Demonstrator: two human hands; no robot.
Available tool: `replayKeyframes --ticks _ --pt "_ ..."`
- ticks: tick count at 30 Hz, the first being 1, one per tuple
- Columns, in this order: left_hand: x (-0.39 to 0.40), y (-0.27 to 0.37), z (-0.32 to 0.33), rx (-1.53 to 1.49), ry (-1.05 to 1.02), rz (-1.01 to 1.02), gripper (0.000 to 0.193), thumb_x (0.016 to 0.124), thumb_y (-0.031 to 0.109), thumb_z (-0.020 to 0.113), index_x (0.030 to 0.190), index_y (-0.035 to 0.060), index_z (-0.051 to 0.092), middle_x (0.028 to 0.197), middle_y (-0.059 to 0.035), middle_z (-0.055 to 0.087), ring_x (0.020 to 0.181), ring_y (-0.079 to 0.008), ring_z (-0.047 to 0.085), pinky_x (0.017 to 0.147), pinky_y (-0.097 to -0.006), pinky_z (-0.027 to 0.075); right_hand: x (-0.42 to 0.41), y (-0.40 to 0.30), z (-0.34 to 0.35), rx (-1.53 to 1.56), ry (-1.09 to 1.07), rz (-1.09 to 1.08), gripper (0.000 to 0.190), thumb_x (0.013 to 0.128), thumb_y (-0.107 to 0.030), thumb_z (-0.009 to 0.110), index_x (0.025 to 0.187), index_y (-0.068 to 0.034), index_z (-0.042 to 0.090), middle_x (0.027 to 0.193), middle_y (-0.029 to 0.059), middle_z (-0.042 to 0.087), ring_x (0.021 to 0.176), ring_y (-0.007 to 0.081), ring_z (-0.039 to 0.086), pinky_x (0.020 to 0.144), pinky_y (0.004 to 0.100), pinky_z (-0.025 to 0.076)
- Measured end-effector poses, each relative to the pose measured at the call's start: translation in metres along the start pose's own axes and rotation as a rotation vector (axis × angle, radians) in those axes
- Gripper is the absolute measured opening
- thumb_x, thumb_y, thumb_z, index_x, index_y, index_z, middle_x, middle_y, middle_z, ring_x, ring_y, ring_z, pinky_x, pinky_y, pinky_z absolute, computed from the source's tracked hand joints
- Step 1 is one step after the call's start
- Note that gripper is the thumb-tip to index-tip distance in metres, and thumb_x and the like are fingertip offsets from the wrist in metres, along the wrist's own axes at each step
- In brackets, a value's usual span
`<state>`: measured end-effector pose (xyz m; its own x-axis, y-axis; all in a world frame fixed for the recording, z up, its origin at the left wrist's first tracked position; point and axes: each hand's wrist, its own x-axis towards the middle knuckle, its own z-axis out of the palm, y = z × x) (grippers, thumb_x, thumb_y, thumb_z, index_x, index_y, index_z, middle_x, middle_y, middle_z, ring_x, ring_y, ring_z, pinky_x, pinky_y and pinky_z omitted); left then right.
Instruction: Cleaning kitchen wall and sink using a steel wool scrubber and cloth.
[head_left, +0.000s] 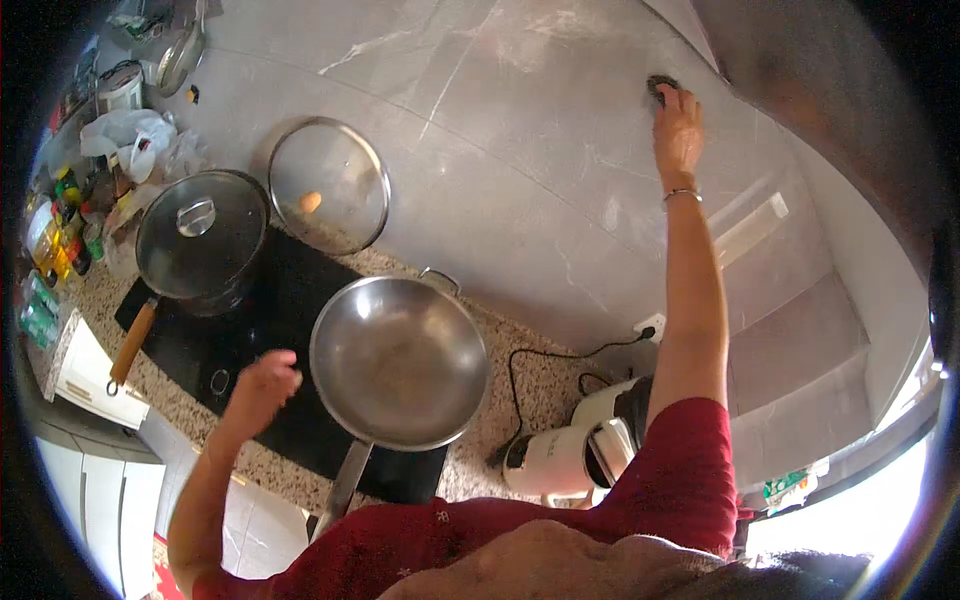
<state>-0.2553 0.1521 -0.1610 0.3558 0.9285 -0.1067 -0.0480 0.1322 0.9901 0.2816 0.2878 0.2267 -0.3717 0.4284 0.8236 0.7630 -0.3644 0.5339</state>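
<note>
Up on the grey marbled wall tiles (540, 127), my right hand (679, 131) grips a dark scouring pad (661, 84) and presses it to the surface. The pad lies under the fingertips, partly hidden. My left hand (266, 386) hovers over the black cooktop (292, 442), left of a steel wok (401, 367). Its fingers are curled and blurred, and I cannot make out whether anything is in them. The wok sits on the cooktop with its handle towards me. A glass lid (330, 184) with a steel rim leans on the wall behind.
On the cooktop's left stands a dark lidded pot (206, 247) with a wooden handle. Bottles (56, 247) and plastic bags (131, 139) crowd the far left of the speckled counter (277, 469). A white kettle (551, 457) and a plugged-in black cord (517, 375) are at right, below the range hood (810, 67).
</note>
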Motion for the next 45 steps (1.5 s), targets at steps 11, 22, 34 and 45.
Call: replayKeyframes --ticks 11,22,34,45 --pt "0.323 -0.007 -0.025 0.792 0.765 0.477 0.064 0.077 0.027 0.068 0.130 0.0039 0.040 0.122 -0.0244 0.047 0.118 -0.0345 0.041 0.099 -0.0428 0.034 -0.090 -0.110 0.032 0.586 -0.104 -0.392 0.025 0.084 -0.024 0.058 0.106 -0.013 0.063 0.102 0.0089 0.061 0.093 0.0287 0.058 0.083 0.0388 0.047" --pt "0.375 -0.001 -0.020 0.796 0.691 0.253 0.037 0.074 0.026 0.067 0.101 0.0039 0.055 0.089 -0.0187 0.063 0.084 -0.0362 0.061 0.075 -0.0454 0.048 0.048 -0.114 0.046 0.706 0.069 -0.037 0.033 0.084 -0.009 0.051 0.117 -0.009 0.055 0.113 0.0130 0.056 0.100 0.0304 0.055 0.087 0.0403 0.045" --pt "0.411 -0.086 -0.057 0.290 0.811 0.423 0.033 0.076 0.018 0.068 0.100 -0.0006 0.054 0.086 -0.0147 0.062 0.078 -0.0267 0.061 0.072 -0.0370 0.048 0.084 -0.066 0.012 0.175 0.339 -0.063 0.032 0.083 -0.009 0.051 0.114 -0.009 0.057 0.112 0.0117 0.059 0.102 0.0299 0.056 0.085 0.0383 0.047" --pt "0.377 -0.026 -0.037 0.196 0.787 0.549 0.033 0.078 0.014 0.069 0.103 -0.0010 0.054 0.085 -0.0104 0.061 0.077 -0.0208 0.059 0.074 -0.0328 0.048 0.000 -0.123 0.050 0.532 -0.084 -0.300 0.031 0.090 -0.016 0.045 0.119 -0.012 0.055 0.127 0.0068 0.052 0.114 0.0271 0.051 0.095 0.0385 0.042"
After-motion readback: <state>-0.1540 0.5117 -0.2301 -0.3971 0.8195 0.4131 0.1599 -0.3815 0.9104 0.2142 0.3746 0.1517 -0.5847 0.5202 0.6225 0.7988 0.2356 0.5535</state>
